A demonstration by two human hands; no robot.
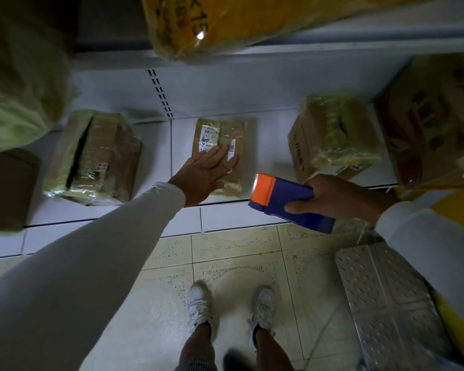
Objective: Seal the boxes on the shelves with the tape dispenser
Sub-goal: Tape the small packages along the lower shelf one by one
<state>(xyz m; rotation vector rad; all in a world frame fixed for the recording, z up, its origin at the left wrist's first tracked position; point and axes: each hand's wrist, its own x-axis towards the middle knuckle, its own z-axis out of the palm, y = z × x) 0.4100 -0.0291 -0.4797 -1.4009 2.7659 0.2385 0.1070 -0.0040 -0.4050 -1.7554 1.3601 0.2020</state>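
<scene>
Purple plastic with an orange nose: that is the tape dispenser [289,201], gripped in the person's right hand [340,195], fingers curled over its far edge and the thumb along its near side. Its toothed blade points toward the left hand [206,172], which lies flat with fingers straight, pressing on a small flat cardboard box [223,153] on the white shelf [156,210].

The dispenser hangs just short of the box, off the near right corner, a little apart from the left fingertips and not touching the cardboard. Well to the left of the pressing hand sits a bigger box [97,159] in glossy wrap with a dark gap running along its top. Well beyond the right hand, further along the shelf, stands another wrapped box [332,140], and past it a larger printed carton [434,121]. A yellow bag [225,25] overhangs from the shelf above.

By my reading the step in hand is steadying the small box before taping; no fresh strip is visibly being laid. Whether loose tape already hangs at the blade I cannot tell. The next move would call for bringing the orange end down onto the box's top beside the left fingers, then drawing it along the seam while the flat hand keeps the box from sliding.
</scene>
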